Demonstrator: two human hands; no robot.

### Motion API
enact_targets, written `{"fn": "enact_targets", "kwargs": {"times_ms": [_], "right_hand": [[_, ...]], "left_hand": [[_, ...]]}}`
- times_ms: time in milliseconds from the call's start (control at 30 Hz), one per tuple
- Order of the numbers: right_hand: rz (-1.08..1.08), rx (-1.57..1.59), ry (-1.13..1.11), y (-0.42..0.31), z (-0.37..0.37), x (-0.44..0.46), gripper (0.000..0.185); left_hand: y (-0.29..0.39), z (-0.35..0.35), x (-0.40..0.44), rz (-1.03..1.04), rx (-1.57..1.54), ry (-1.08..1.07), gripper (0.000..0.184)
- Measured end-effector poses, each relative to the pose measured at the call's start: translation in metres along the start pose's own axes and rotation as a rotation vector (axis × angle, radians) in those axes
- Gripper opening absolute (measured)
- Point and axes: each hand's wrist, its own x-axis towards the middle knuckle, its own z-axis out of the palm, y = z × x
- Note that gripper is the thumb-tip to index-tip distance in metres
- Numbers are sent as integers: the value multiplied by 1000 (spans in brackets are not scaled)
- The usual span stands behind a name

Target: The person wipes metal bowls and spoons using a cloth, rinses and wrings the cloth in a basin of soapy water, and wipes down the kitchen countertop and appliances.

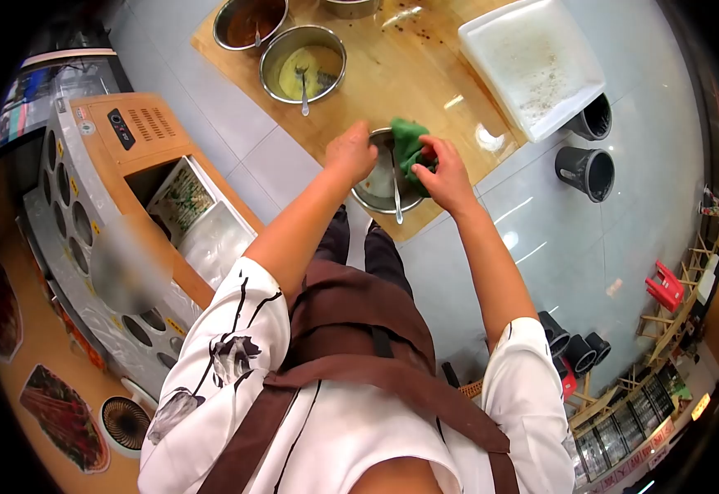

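The right hand [448,174] pinches a green cloth [409,150] between thumb and fingers, at the right side of a metal bowl [365,196]. The left hand [351,153] curls at the bowl's left rim; I cannot tell whether it grips it. A spoon [397,199] leans in the bowl, handle toward the person. The bowl sits at the near end of a wooden table [401,78]. Farther along are a yellow-filled bowl [270,72], a red-filled bowl [223,26] and, to the right, a white tray [504,43].
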Motion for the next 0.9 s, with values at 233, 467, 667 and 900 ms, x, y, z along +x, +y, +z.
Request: {"fn": "enact_targets", "kwargs": {"times_ms": [233, 467, 667, 900], "right_hand": [[286, -304, 99, 46, 15, 17, 44], [810, 59, 294, 64, 59, -33, 27], [1139, 957, 365, 30, 90, -72, 30], [942, 1086, -311, -20, 25, -98, 31]], "left_hand": [[-14, 29, 14, 166, -93, 40, 14], [-15, 42, 11, 119, -177, 202, 5], [-15, 41, 10, 102, -135, 207, 6], [-5, 40, 10, -115, -120, 160, 12]]}}
